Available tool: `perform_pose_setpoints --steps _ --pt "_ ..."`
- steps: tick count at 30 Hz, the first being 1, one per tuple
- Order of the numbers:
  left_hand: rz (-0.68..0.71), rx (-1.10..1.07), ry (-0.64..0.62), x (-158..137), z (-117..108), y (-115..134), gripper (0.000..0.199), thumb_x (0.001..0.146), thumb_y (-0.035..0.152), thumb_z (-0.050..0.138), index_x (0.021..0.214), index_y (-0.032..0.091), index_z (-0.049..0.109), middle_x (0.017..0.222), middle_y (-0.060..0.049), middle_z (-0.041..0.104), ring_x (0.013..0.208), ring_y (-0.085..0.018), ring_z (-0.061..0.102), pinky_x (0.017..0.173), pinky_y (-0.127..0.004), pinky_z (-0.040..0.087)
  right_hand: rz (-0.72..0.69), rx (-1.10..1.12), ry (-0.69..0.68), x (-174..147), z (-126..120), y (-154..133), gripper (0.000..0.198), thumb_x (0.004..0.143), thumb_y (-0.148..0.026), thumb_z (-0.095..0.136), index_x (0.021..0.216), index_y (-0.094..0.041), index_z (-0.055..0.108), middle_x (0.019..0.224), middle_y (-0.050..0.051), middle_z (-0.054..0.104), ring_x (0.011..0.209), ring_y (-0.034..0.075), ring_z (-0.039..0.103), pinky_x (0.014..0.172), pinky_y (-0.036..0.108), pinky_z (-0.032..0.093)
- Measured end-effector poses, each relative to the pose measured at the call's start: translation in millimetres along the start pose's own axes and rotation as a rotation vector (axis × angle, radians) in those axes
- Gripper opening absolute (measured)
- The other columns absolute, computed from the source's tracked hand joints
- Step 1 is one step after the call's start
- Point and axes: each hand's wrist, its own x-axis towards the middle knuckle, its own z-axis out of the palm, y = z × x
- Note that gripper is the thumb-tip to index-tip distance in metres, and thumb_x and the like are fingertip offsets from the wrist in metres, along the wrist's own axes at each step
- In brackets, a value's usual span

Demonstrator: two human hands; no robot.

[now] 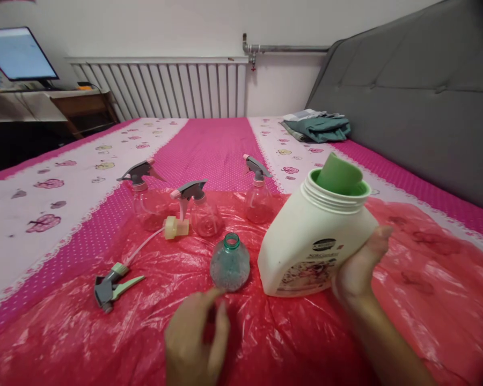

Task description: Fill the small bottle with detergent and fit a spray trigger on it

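Note:
My right hand point(362, 262) is closed round the lower side of a large white detergent jug point(293, 236). The jug is uncapped and leans a little to the right, with a green pouring spout point(340, 174) in its mouth. A small green-tinted bottle point(230, 265) without a spray head stands upright to its left. My left hand point(197, 335) is just in front of this bottle, thumb and forefinger apart; whether the forefinger touches its base I cannot tell. A grey and green spray head point(110, 289) lies at the left, its tube point(145, 247) reaching toward a pale yellow plastic piece point(176, 228).
Behind are clear spray bottles with grey triggers: one at left point(145, 206), one in the middle point(205, 217), one at right point(258, 203). Red plastic sheeting point(153, 332) covers the near bed. Folded clothes point(317, 126) lie by the grey headboard point(418, 86).

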Motion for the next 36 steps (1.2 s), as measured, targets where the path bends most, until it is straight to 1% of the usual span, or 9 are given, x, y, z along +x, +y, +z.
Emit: perform_pose_setpoints --steps 1,3,6,8,11,16,25,31,36 --pt "-0.081 0.001 0.048 8 -3 -5 0.016 0.106 0.028 0.055 0.121 0.03 0.059 0.09 -0.001 0.066 0.081 -0.023 0.068 0.076 -0.037 0.057 0.001 0.001 0.0 0 0 0 0.069 0.093 -0.079 0.051 0.117 -0.019 0.074 0.11 0.006 0.075 0.104 0.019 0.071 0.092 0.029 0.061" --pt "-0.157 -0.042 0.079 23 -4 -14 0.037 0.1 0.041 0.064 0.132 0.028 0.053 0.109 -0.006 0.066 0.098 -0.028 0.069 0.086 -0.044 0.06 0.01 0.008 -0.001 -1 0 0 0.068 0.093 -0.079 0.051 0.118 -0.021 0.075 0.113 0.005 0.075 0.105 0.019 0.071 0.092 0.029 0.061" --pt "-0.159 -0.131 -0.181 42 2 -27 0.075 0.09 0.049 0.074 0.153 0.026 0.039 0.149 -0.016 0.058 0.134 -0.04 0.061 0.109 -0.062 0.052 0.026 0.01 0.003 -1 -1 2 0.067 0.092 -0.08 0.05 0.117 -0.023 0.075 0.112 0.003 0.076 0.104 0.02 0.072 0.089 0.031 0.062" --pt "-0.148 -0.156 -0.305 48 7 -33 0.084 0.087 0.048 0.078 0.157 0.026 0.036 0.158 -0.018 0.053 0.143 -0.043 0.055 0.116 -0.067 0.045 0.035 0.005 -0.003 0 -2 3 0.069 0.091 -0.082 0.05 0.116 -0.022 0.075 0.111 0.004 0.076 0.102 0.021 0.072 0.087 0.033 0.063" --pt "-0.127 -0.146 -0.327 49 14 -38 0.08 0.088 0.044 0.078 0.155 0.025 0.039 0.157 -0.018 0.056 0.144 -0.042 0.055 0.119 -0.067 0.042 0.039 0.001 0.001 1 -2 3 0.072 0.088 -0.084 0.053 0.115 -0.021 0.075 0.112 0.005 0.075 0.099 0.022 0.072 0.083 0.034 0.063" --pt "-0.157 -0.137 -0.215 42 22 -47 0.078 0.086 0.046 0.079 0.152 0.023 0.045 0.151 -0.018 0.062 0.139 -0.043 0.061 0.117 -0.064 0.047 0.038 0.002 0.02 0 -2 2 0.071 0.089 -0.082 0.053 0.118 -0.021 0.074 0.117 0.005 0.075 0.102 0.021 0.072 0.085 0.033 0.063" --pt "-0.294 -0.22 -0.145 42 24 -52 0.083 0.09 0.048 0.073 0.161 0.019 0.038 0.159 -0.021 0.056 0.145 -0.042 0.057 0.12 -0.063 0.045 0.019 0.001 0.011 -1 -2 1 0.071 0.087 -0.083 0.055 0.113 -0.02 0.074 0.116 0.005 0.075 0.102 0.019 0.072 0.094 0.029 0.061" --pt "-0.174 -0.255 -0.145 38 27 -58 0.083 0.086 0.045 0.081 0.157 0.025 0.045 0.159 -0.016 0.057 0.145 -0.042 0.056 0.121 -0.063 0.044 0.044 0.048 0.02 0 -3 2 0.069 0.084 -0.083 0.06 0.109 -0.02 0.074 0.106 0.005 0.076 0.103 0.02 0.072 0.096 0.031 0.062" --pt "-0.147 -0.246 -0.166 37 27 -60 0.086 0.085 0.042 0.082 0.161 0.028 0.042 0.161 -0.016 0.055 0.145 -0.043 0.056 0.12 -0.065 0.044 0.031 0.051 0.031 0 -4 3 0.064 0.087 -0.079 0.059 0.107 -0.02 0.074 0.102 0.004 0.076 0.109 0.019 0.071 0.101 0.03 0.06"
